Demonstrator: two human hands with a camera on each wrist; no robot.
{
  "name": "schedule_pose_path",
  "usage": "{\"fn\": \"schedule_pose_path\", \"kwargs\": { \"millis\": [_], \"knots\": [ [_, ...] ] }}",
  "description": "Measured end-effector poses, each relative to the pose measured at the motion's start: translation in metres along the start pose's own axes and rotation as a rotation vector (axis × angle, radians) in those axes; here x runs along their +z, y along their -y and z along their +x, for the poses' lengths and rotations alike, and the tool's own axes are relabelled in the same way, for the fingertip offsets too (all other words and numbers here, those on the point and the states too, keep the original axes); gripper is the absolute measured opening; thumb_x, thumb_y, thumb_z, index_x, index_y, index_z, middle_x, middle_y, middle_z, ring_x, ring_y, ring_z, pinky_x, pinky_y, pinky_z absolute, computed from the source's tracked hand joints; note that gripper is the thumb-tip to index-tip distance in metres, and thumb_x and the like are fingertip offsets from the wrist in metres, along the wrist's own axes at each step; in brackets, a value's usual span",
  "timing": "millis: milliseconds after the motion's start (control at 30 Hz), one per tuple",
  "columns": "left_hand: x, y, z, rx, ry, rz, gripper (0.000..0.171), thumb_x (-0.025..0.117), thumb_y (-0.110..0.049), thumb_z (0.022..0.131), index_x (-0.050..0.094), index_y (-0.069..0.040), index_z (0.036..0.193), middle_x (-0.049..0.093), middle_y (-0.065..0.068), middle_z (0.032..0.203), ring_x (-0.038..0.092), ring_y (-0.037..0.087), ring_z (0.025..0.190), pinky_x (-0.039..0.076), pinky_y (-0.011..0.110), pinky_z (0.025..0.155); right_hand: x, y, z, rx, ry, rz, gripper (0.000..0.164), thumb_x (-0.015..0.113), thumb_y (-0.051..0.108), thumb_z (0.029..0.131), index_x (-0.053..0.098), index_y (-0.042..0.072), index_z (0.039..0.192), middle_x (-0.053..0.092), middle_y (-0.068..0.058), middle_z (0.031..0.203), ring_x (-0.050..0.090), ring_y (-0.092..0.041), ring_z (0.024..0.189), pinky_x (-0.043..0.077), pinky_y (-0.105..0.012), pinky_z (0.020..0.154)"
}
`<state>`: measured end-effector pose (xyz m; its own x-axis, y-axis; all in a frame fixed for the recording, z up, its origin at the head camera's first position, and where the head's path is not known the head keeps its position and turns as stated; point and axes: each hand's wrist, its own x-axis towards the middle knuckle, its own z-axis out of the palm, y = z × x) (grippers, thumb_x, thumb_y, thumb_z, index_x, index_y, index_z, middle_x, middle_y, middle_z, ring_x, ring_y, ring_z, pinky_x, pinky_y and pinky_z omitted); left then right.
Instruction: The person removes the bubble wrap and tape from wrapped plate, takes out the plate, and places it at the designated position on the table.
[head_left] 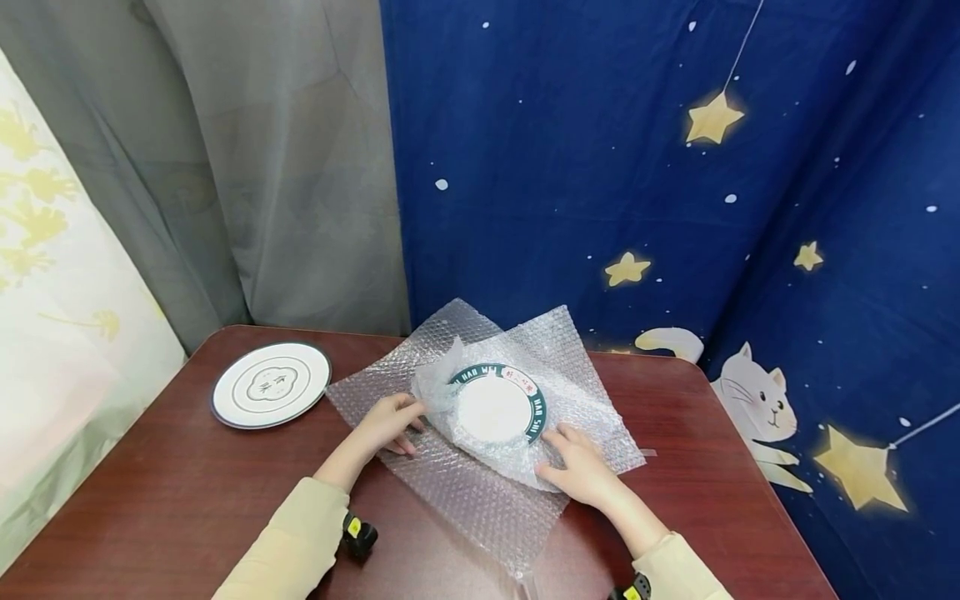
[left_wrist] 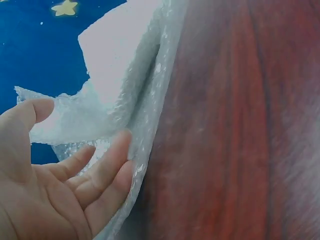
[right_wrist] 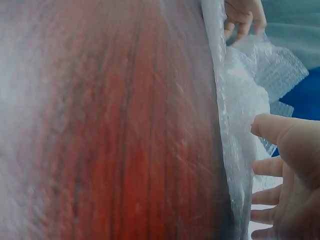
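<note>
We find the green-rimmed white plate (head_left: 495, 408) lying on a sheet of bubble wrap (head_left: 502, 517) on the wood-grained table (head_left: 712, 500), with wrap folded over its left and near sides. We record the left hand (head_left: 386, 421) loosely bent and gripping nothing, beside the fold at the plate's left, and the right hand (head_left: 581, 467) likewise released, fingers spread at the plate's near right edge. We note a dark-rimmed plate (head_left: 271, 386) just beside the wrap's left corner.

The bubble wrap (head_left: 491, 504) looks like shiny, bumpy plastic, the plate (head_left: 495, 407) smooth and glossy, the table (head_left: 712, 500) polished wood.
</note>
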<state>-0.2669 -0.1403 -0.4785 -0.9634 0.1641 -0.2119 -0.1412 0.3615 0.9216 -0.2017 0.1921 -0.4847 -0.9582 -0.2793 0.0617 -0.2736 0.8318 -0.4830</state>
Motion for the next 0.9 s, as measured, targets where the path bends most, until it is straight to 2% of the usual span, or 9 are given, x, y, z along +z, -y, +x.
{"fn": "schedule_pose_path", "kwargs": {
  "millis": [167, 333, 500, 667, 833, 900],
  "knots": [
    [-0.006, -0.011, 0.003, 0.034, -0.069, 0.143, 0.048, 0.060, -0.043, 0.091, 0.058, -0.002, 0.115, 0.066, 0.012, 0.097, 0.064, 0.022, 0.058, 0.054, 0.034, 0.051, 0.002, 0.005, -0.002, 0.016, -0.006, -0.002, 0.055, 0.069, 0.026, 0.083, 0.056, 0.001, 0.130, 0.041, -0.031, 0.138, 0.034, -0.048, 0.129, 0.024, -0.068, 0.101],
    [-0.011, -0.024, 0.008, 0.065, -0.136, 0.229, 0.051, 0.060, -0.047, 0.090, 0.058, -0.002, 0.116, 0.065, 0.012, 0.097, 0.064, 0.021, 0.063, 0.053, 0.033, 0.052, 0.005, 0.009, -0.005, 0.039, -0.012, 0.000, 0.053, 0.067, 0.024, 0.085, 0.055, 0.001, 0.130, 0.038, -0.031, 0.140, 0.030, -0.049, 0.131, 0.023, -0.071, 0.099],
    [-0.013, -0.035, 0.014, 0.095, -0.149, 0.287, 0.055, 0.060, -0.046, 0.089, 0.055, -0.001, 0.121, 0.064, 0.015, 0.103, 0.063, 0.025, 0.078, 0.053, 0.033, 0.054, 0.007, 0.013, -0.009, 0.073, -0.007, 0.024, 0.055, 0.067, 0.023, 0.085, 0.052, 0.000, 0.133, 0.033, -0.032, 0.143, 0.026, -0.051, 0.132, 0.019, -0.072, 0.100],
    [-0.012, -0.041, 0.020, 0.099, -0.159, 0.346, 0.058, 0.060, -0.044, 0.089, 0.053, 0.001, 0.124, 0.062, 0.019, 0.114, 0.061, 0.027, 0.094, 0.053, 0.037, 0.068, 0.009, 0.015, -0.010, 0.087, 0.013, 0.014, 0.060, 0.066, 0.025, 0.085, 0.049, -0.001, 0.136, 0.030, -0.033, 0.144, 0.024, -0.050, 0.134, 0.018, -0.070, 0.102],
    [-0.012, -0.045, 0.023, 0.101, -0.179, 0.396, 0.057, 0.057, -0.042, 0.088, 0.055, 0.003, 0.122, 0.062, 0.020, 0.112, 0.060, 0.029, 0.093, 0.050, 0.042, 0.076, 0.010, 0.015, -0.012, 0.082, 0.015, -0.004, 0.060, 0.067, 0.023, 0.084, 0.049, -0.002, 0.136, 0.030, -0.034, 0.143, 0.024, -0.050, 0.133, 0.019, -0.069, 0.102],
    [-0.012, -0.045, 0.024, 0.098, -0.182, 0.417, 0.055, 0.057, -0.042, 0.089, 0.057, 0.004, 0.118, 0.062, 0.021, 0.107, 0.059, 0.029, 0.088, 0.050, 0.042, 0.073, 0.009, 0.016, -0.012, 0.080, 0.015, -0.010, 0.060, 0.067, 0.022, 0.084, 0.048, -0.002, 0.136, 0.030, -0.035, 0.143, 0.024, -0.051, 0.133, 0.019, -0.069, 0.102]
  ]
}}
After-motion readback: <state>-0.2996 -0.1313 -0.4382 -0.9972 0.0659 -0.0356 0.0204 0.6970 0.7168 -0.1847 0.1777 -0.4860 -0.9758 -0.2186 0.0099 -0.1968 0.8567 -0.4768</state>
